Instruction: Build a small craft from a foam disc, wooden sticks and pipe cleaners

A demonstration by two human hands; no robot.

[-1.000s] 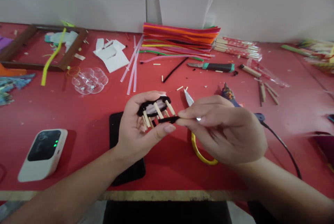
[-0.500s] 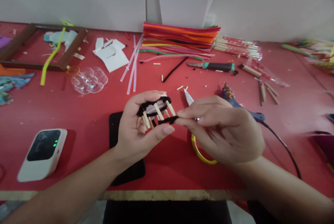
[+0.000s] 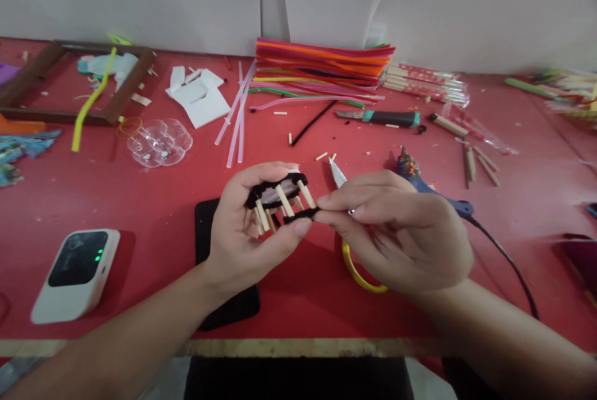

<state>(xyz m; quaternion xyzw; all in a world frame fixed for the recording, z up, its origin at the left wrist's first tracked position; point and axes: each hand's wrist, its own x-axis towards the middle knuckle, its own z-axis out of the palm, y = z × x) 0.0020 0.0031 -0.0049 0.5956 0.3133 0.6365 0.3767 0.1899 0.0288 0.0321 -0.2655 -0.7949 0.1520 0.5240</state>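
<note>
My left hand point(image 3: 252, 226) is closed around a small craft piece point(image 3: 285, 200), made of short wooden sticks standing out from a base edged in fuzzy black. Along the stick ends runs a black pipe cleaner point(image 3: 301, 216), with my left thumb against it. My right hand point(image 3: 401, 226) pinches the free end of that pipe cleaner between thumb and forefinger. Scissors point(image 3: 346, 266) with yellow handles lie partly under my right hand. Beneath my left hand is a black phone point(image 3: 233, 310). The far side of the craft piece is hidden by my fingers.
A blue glue gun point(image 3: 420, 182) with its cord lies right of my hands. Behind are a utility knife point(image 3: 394, 119), a bundle of pipe cleaners point(image 3: 321, 67) and glue sticks point(image 3: 239, 120). A white device point(image 3: 77, 279) and a brown frame point(image 3: 56, 117) are left.
My left thumb has shifted slightly up and over the black pipe cleaner, pressing it near the stick ends. My right hand keeps its pinch, almost unmoved.
</note>
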